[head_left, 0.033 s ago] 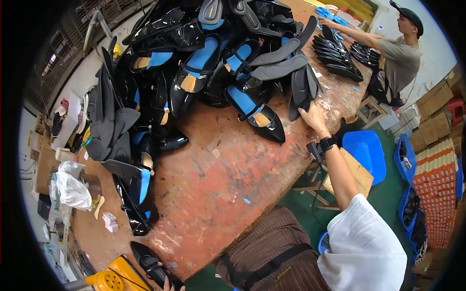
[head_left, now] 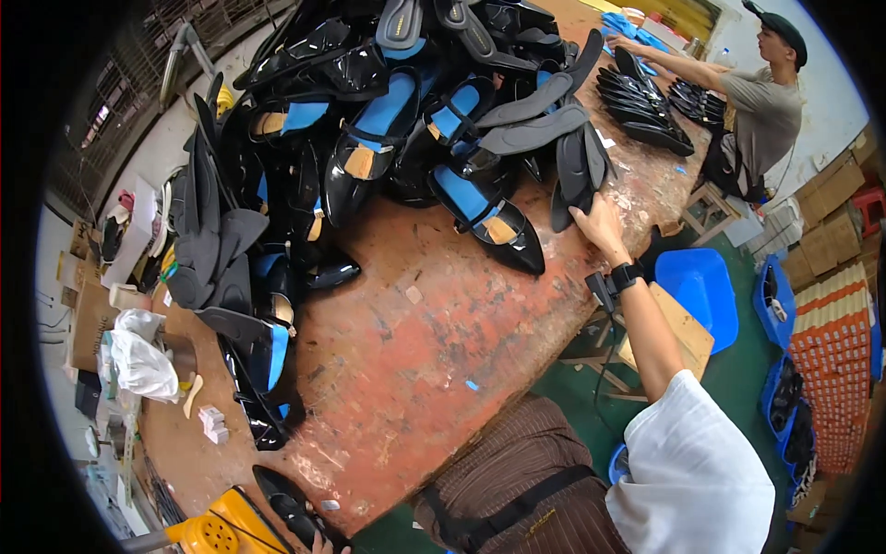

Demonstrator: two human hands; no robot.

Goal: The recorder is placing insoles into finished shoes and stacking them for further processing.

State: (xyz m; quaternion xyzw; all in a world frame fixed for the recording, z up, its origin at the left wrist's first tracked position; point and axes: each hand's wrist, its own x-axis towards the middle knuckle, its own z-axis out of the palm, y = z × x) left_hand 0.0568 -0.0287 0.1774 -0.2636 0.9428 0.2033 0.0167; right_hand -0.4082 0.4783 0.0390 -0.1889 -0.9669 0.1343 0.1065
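My right hand [head_left: 600,222], with a black watch on the wrist, reaches across the table's right edge and grips the lower ends of a few dark grey insoles [head_left: 574,162]. Just left of it lies a black pointed shoe with a blue lining [head_left: 489,217]. Only the fingertips of my left hand [head_left: 320,545] show at the lower edge, touching a black pointed shoe [head_left: 288,506]; its grip is hidden. A big heap of black shoes and grey insoles [head_left: 369,111] covers the far half of the worn red table [head_left: 415,351].
Another person [head_left: 761,102] works at stacked black soles [head_left: 641,102] at the table's far right. A blue bin [head_left: 701,286] and wooden stool stand right of the table. A yellow tool [head_left: 217,531] and white bags [head_left: 143,360] lie at the left.
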